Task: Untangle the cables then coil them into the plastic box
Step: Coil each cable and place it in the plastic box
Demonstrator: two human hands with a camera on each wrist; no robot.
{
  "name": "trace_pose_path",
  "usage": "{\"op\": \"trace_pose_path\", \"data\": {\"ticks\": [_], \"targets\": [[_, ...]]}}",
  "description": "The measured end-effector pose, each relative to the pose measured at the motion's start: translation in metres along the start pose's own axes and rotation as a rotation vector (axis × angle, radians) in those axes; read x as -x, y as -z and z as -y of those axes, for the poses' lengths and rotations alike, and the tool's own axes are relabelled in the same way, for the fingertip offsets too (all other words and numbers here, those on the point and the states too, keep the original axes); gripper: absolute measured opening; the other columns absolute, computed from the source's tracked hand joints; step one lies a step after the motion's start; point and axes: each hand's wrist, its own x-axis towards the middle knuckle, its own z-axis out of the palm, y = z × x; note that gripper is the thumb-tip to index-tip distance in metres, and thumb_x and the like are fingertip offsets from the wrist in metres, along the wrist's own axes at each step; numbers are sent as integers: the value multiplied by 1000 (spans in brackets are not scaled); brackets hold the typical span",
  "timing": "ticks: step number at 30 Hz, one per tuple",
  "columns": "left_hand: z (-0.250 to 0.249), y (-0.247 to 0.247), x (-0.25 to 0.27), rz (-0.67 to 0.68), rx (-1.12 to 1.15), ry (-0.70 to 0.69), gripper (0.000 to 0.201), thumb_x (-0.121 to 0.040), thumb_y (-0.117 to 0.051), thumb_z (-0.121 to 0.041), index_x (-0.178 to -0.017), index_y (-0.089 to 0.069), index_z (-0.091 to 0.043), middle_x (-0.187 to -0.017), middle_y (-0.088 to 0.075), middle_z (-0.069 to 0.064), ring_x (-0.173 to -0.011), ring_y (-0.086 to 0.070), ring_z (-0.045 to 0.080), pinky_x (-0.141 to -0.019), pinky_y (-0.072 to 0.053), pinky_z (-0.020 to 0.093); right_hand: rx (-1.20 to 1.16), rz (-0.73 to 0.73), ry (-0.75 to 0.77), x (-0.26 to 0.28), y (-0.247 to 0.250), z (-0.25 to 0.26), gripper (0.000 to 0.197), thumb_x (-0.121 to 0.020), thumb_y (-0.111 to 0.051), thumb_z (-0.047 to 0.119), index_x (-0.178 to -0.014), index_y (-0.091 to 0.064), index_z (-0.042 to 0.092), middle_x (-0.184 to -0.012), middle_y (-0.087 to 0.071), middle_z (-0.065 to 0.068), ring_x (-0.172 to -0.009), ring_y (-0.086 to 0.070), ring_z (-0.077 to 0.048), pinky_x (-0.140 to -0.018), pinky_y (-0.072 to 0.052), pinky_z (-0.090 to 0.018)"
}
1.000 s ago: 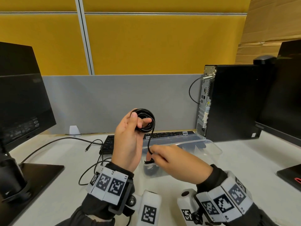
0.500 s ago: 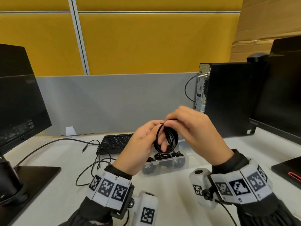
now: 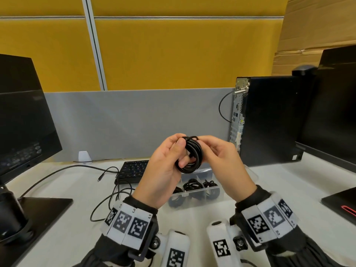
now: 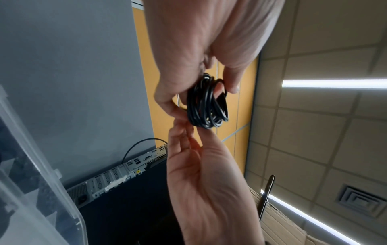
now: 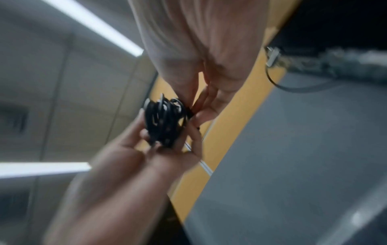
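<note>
Cable coil (image 3: pixel 190 155), black, wound tight, is up in the air between both hands, just above the plastic box (image 3: pixel 194 199) on the desk (image 3: pixel 192 218). Left hand (image 3: pixel 163 170) has thumb and fingers wrapped round the coil's left side, clamping the loops so they don't spring open. Right hand (image 3: pixel 221 158) pinches the coil's right edge w/ fingertips; probably tucking the loose end in or squaring up the loops before the drop. Right wrist view is too blurred to confirm which. Left wrist view shows the loops stacked neat, approx. five or six turns, hard to count exactly.

Held high and centered over the box, so the next move looks like a short lower straight into a free compartment.

Count: one coil in hand. Inside the box, three dark coils visible along the back, plus what looks like more at the front wall, partly hidden by the left wrist, so total there can't be told. One loose cable (image 3: pixel 107 197) lies on the desk left of the box, uncoiled, near the keyboard (image 3: pixel 133 168). Two monitors, one PC tower (image 3: pixel 269 120).
</note>
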Motion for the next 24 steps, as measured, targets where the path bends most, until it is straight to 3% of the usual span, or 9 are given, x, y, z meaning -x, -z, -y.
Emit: {"op": "trace_pose_path", "data": {"ticks": [4, 7, 9, 12, 18, 24], "targets": [[1, -1, 0, -55, -133, -59, 23, -85, -52, -32, -101, -52, -15, -61, -45, -6, -62, -43, 6, -72, -40, 23, -318, 69, -131, 2, 0, 5, 24, -95, -48, 11, -106, -66, 0, -96, -71, -16, -86, -68, -19, -75, -54, -24], [4, 1, -1, -49, -183, -71, 29, -81, -51, -34, -104, -53, -16, -75, -61, -9, -80, -55, 6, -77, -45, 24, -424, 98, -189, 2, 1, 3, 27, -94, -47, 12, -111, -63, -2, -102, -70, -16, -91, -68, -19, -77, -55, -24], [5, 3, -1, -48, -190, -73, 27, -87, -55, -37, -104, -54, -16, -70, -61, -15, -82, -55, 6, -79, -44, 25, -481, 121, -242, 2, 2, 3, 28, -95, -46, 13, -113, -62, -2, -106, -69, -18, -94, -67, -20, -79, -54, -24], [6, 7, -3, -55, -147, -66, 27, -88, -55, -37, -102, -55, -15, -64, -57, -15, -85, -51, 11, -80, -44, 27, -581, 153, -330, 2, 1, 3, 30, -95, -46, 12, -115, -61, -4, -103, -69, -17, -91, -67, -20, -78, -55, -25], [11, 9, -3, -86, -185, -107, 31, -82, -49, -36, -104, -54, -15, -93, -64, 2, -88, -57, 13, -76, -49, 27, -683, 131, -422, 4, -7, 1, 31, -83, -55, 17, -107, -64, -1, -92, -70, -11, -81, -67, -17, -77, -57, -27], [17, 8, -5, -124, -282, -178, 25, -88, -48, -37, -102, -56, -19, -93, -64, 0, -89, -59, 11, -78, -48, 29, -766, 79, -448, 3, -8, 1, 25, -91, -52, 10, -108, -64, -5, -94, -69, -16, -83, -67, -20, -82, -57, -32]]}}
